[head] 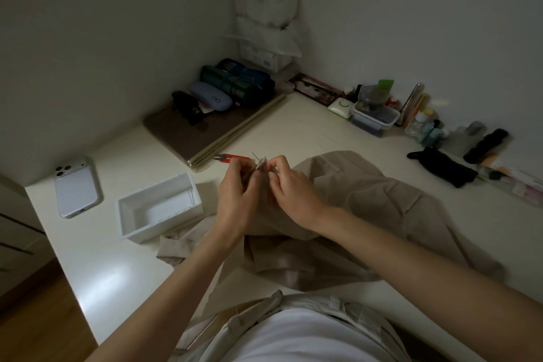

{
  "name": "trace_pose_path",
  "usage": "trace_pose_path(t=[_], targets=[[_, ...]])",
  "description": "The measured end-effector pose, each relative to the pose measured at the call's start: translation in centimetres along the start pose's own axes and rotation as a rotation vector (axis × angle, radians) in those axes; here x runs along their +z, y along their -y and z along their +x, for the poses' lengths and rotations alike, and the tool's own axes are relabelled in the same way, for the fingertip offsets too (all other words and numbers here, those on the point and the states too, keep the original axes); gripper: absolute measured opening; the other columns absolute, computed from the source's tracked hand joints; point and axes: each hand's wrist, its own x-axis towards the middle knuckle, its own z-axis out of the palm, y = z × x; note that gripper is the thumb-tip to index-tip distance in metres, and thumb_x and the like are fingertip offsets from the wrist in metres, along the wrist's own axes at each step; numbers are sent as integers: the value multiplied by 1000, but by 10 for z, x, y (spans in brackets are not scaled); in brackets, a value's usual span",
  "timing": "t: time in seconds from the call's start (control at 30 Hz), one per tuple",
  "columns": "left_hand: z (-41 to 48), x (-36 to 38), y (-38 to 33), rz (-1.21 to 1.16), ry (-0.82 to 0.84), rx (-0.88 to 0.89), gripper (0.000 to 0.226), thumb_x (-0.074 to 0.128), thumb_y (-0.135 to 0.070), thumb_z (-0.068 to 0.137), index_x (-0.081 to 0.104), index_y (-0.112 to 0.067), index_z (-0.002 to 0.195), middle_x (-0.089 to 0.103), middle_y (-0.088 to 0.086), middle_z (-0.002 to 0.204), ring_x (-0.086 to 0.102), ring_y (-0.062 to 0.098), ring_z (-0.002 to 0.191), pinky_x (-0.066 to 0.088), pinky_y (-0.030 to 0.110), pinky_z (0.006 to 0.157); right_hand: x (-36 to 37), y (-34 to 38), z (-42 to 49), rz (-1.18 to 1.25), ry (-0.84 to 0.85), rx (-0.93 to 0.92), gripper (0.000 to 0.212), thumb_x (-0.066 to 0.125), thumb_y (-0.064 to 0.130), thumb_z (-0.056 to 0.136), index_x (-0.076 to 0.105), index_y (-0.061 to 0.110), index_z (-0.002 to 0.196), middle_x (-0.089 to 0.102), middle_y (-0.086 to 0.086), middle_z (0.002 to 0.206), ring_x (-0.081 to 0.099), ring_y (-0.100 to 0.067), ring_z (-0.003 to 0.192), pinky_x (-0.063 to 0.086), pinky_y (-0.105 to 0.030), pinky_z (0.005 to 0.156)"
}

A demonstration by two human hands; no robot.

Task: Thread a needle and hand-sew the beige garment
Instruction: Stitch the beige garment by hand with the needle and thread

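The beige garment (367, 209) lies crumpled on the white table, spreading from the middle toward the right and down to my lap. My left hand (238, 197) and my right hand (291, 191) are raised together above its left part. My left hand pinches a small pale card or packet (261, 164) with thin needle-like points sticking up from it. The fingertips of my right hand pinch at the same small item from the right. No thread is visible in the dim light.
Red thread snips (232, 158) lie just beyond my hands. An open white box (160, 209) stands to the left, a white phone (77, 188) farther left. A brown board with cases (211, 123) sits at the back; jars and containers (376, 114) line the right wall.
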Motion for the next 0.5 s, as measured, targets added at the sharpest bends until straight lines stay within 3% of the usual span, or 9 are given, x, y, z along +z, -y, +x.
trace_pose_path(t=[0.2,0.33,0.5], targets=[[4,-5,4,49,-57,85,14,64,-19,89,60,-11,100,64,0,92,61,11,84,53,27,74,-1,1,0,-10,-3,21,14,34,17,103,41,9,112,47,14,67,52,8,51,38,-10,44],[7,-6,7,98,-81,140,7,63,-14,90,64,-10,95,64,0,88,61,9,80,51,22,71,0,2,1,-7,-1,25,4,34,20,103,36,18,102,48,10,64,47,-4,48,36,-13,43],[10,-6,9,155,-65,186,9,64,-11,89,67,-9,97,66,0,89,61,9,82,49,16,72,-1,5,6,28,-4,37,5,32,22,103,35,19,101,50,11,67,51,-7,54,38,-16,45]])
